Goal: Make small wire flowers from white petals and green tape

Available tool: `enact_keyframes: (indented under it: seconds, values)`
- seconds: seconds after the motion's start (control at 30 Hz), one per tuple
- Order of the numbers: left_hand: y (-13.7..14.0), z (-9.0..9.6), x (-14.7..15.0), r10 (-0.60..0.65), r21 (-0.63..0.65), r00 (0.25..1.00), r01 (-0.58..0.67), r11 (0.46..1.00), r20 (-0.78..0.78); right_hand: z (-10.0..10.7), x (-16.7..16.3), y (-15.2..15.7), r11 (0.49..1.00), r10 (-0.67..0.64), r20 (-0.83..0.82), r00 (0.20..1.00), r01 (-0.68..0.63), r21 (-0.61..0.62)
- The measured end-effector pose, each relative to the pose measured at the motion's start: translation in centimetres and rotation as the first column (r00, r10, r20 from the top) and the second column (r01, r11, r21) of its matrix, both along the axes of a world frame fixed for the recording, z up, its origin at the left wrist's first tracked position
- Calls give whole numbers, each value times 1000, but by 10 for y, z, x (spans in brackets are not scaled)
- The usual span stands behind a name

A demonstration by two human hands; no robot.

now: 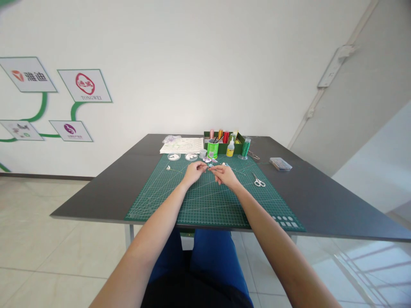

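Note:
Over the green cutting mat (210, 203), my left hand (194, 172) and my right hand (224, 175) nearly meet fingertip to fingertip. Each is closed in a pinch. Between them shows a small, shiny, pale blue-green piece (210, 164); its kind is too small to tell. Just behind the fingers lie shiny pale pieces (207, 160). A thin stem (238, 172) runs out to the right of my right hand. Left of my left hand, a small white flower on a thin stem (168, 168) rests on the mat.
White scissors (260, 183) and a clear box (280, 164) sit to the right. Behind my hands stand a green can (212, 149), a glue bottle (230, 148), a green thread spool (245, 149) and a box of spools (238, 149). Small dishes (174, 157) and white sheets (181, 146) are at left.

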State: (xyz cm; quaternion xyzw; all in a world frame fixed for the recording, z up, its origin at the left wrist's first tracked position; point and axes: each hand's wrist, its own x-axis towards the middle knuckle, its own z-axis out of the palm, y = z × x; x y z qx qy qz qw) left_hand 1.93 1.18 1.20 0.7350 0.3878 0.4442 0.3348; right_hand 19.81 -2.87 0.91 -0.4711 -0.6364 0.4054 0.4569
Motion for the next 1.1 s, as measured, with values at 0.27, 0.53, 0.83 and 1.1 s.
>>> enact_keyframes:
  seconds: [0.27,0.53,0.83,1.1]
  values:
    - [-1,4,-3,35,-1,997,-35,999,-63,2,0,-2,1000,-15,17,1000,15,-3]
    - [0,4,-2,32,-21,999,-33,999,-43,6,-1,-4,1000,-23,13,1000,23,0]
    - [4,-1,-2,10,-53,1000,-10,999,11,7,-1,-5,1000,-24,27,999,24,5]
    - [5,-2,-1,15,-53,999,-13,999,48,8,-2,-6,1000,-26,39,999,26,1]
